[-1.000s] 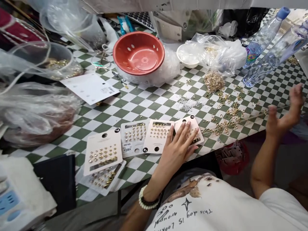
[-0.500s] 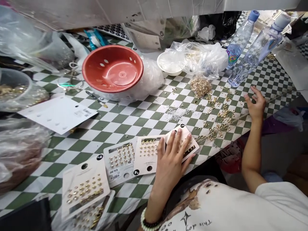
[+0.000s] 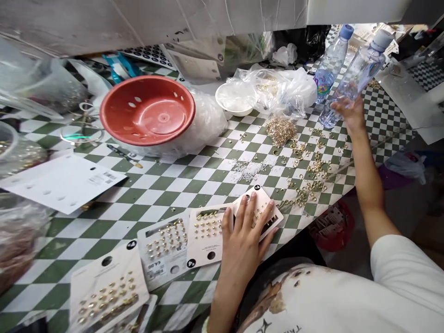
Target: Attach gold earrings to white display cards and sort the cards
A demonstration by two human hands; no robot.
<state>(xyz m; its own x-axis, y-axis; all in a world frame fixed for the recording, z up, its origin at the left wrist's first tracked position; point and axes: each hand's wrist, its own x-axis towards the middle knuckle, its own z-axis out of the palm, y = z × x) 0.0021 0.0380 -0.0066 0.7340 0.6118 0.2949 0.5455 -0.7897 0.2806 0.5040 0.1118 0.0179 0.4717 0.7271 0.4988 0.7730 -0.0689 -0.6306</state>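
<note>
Moved the right hand up and away from just right of the scattered gold rings to the pale-capped clear bottle, now meeting it low on its side. Cannot tell from here whether closed around the plastic or merely touching. Kept the left hand in place meanwhile, palm down with fingers spread, over the rightmost earring card, with one finger across the near edge of the neighbouring earring card. To judge by that, busy at the bottle on one side, and off the rings altogether, while leaving only the other side to steady the cards. Hands well apart, then, with the rings and the checked counter between. Found directly beneath the left palm and fingers: the rightmost card, partly covered, its black-dotted corner showing beyond the fingertips. Overlapping in a row leftward from there: the neighbouring card, then a price-stickered card, then a larger front card. At the far right, just beside a blue-capped bottle: the pale-capped one.
</note>
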